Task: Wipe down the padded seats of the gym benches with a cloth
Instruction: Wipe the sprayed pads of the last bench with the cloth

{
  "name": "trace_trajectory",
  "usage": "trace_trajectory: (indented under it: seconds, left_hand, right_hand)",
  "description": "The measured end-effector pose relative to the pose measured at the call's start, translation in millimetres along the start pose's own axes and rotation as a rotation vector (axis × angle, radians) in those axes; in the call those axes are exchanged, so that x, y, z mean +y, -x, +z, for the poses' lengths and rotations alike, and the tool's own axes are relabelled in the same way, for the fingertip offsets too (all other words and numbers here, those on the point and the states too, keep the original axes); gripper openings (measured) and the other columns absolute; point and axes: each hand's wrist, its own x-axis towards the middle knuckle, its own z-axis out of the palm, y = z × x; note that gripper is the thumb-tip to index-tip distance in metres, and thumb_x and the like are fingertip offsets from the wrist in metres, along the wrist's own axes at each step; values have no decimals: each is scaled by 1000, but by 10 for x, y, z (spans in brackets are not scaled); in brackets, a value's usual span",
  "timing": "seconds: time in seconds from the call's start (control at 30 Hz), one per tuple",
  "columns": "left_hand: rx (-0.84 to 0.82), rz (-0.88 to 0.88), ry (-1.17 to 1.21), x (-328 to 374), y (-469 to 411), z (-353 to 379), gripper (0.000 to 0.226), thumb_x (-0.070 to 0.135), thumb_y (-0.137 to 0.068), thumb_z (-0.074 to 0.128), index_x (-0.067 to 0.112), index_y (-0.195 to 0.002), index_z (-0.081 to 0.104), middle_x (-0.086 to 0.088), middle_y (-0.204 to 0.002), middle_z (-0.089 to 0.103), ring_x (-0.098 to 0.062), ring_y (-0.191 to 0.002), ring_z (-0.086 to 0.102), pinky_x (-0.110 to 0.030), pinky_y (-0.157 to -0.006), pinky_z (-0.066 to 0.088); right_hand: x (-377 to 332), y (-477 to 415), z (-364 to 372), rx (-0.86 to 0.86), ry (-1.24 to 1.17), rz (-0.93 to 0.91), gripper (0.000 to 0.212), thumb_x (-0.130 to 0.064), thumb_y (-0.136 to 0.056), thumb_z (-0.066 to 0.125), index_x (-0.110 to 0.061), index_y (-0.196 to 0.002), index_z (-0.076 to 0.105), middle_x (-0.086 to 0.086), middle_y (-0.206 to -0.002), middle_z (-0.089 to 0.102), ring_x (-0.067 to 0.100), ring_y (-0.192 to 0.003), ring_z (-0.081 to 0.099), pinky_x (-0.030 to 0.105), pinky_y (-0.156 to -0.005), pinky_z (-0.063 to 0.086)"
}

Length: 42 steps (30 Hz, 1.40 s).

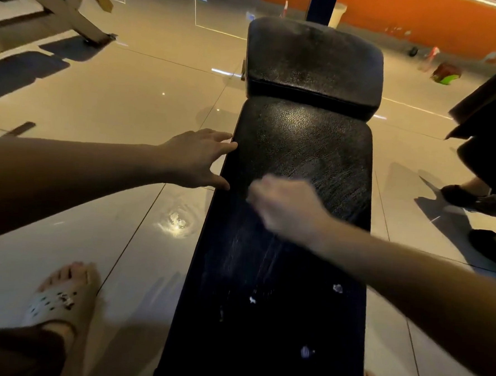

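Note:
A long black padded bench seat [301, 150] runs away from me, with a second black pad [314, 61] raised at its far end. Wet streaks and small white flecks mark the near half of the seat. My left hand [198, 157] lies at the seat's left edge, fingers straight and spread, fingertips and thumb touching the pad's side. My right hand [286, 209] is over the middle of the seat, blurred by motion, fingers curled downward. No cloth shows plainly under it; the blur hides what it holds.
Glossy beige floor tiles [130, 99] surround the bench. My sandalled foot [60, 295] stands at the left. Another person's legs and shoes [478, 199] stand close on the right. A beige machine frame [66, 8] is far left, an orange wall [425, 15] behind.

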Motion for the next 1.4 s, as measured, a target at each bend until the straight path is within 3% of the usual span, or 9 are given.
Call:
trace_trajectory:
  seconds: [0.17, 0.5, 0.7, 0.8, 0.93, 1.07, 1.2, 1.3, 1.4]
  left_hand:
    - [-82, 17, 81, 36, 231, 139, 117, 72, -73, 69, 25, -163, 9, 1, -171, 4, -25, -156, 8, -45, -124, 18]
    - [-59, 28, -33, 151, 343, 148, 115, 73, -77, 67, 20, -163, 12, -3, -171, 3, -26, -155, 8, -43, -122, 21]
    - [-37, 7, 20, 225, 496, 192, 104, 67, -82, 67, 21, -161, 19, -3, -170, 8, -27, -155, 11, -44, -122, 21]
    - [-48, 2, 39, 274, 596, 245, 109, 68, -78, 70, 22, -162, 17, -2, -170, 7, -26, -155, 10, -44, -122, 20]
    - [-64, -1, 33, 301, 747, 342, 115, 68, -76, 73, 23, -162, 13, 0, -171, 4, -25, -155, 8, -43, -123, 19]
    - [-79, -13, 31, 361, 898, 428, 116, 71, -75, 71, 24, -163, 10, 0, -171, 2, -25, -155, 8, -41, -123, 18]
    - [-81, -7, 64, 426, 984, 487, 118, 72, -74, 71, 24, -163, 9, 1, -171, 1, -24, -156, 7, -42, -124, 17]
    - [-93, -8, 77, 476, 1026, 531, 126, 73, -71, 73, 21, -163, 5, 0, -171, -1, -22, -156, 5, -40, -124, 15]
    - [-103, -12, 42, 499, 1024, 517, 128, 77, -69, 72, 21, -163, 4, 0, -171, -2, -22, -156, 3, -40, -124, 14]
  right_hand:
    - [294, -151, -6, 34, 102, 290, 19, -30, -103, 52, -12, -105, 58, 10, -88, 64, 34, -69, 65, 35, -54, 41]
    - [-1273, 942, -177, -337, -217, -365, 20, -21, -83, 64, -18, -101, 56, 4, -82, 59, 23, -61, 60, 29, -44, 44]
    - [144, 339, -171, -1, 130, 212, 14, -29, -101, 56, -15, -103, 57, 10, -84, 64, 31, -63, 64, 33, -49, 42]
    - [45, 346, -137, 12, 124, 299, 16, -29, -103, 53, -14, -106, 57, 9, -85, 63, 30, -64, 63, 30, -54, 31]
    - [-1036, 680, -53, -143, -101, 53, 24, -27, -86, 73, -16, -103, 59, 7, -82, 62, 28, -60, 64, 30, -49, 33]
    - [-1414, 1015, -173, -289, -170, -303, 24, -17, -85, 62, -16, -107, 54, 8, -82, 59, 25, -59, 59, 28, -45, 32]
    - [-560, 635, -122, 2, 3, 21, 17, -26, -94, 68, -14, -101, 57, 8, -79, 61, 31, -59, 64, 29, -45, 34]
    - [-62, 422, -192, -29, 117, 309, 20, -32, -105, 50, -14, -109, 55, 10, -91, 64, 36, -73, 66, 36, -54, 42]
    - [-350, 436, -184, -24, 82, 289, 19, -32, -105, 46, -16, -112, 54, 8, -92, 63, 30, -73, 66, 33, -56, 39]
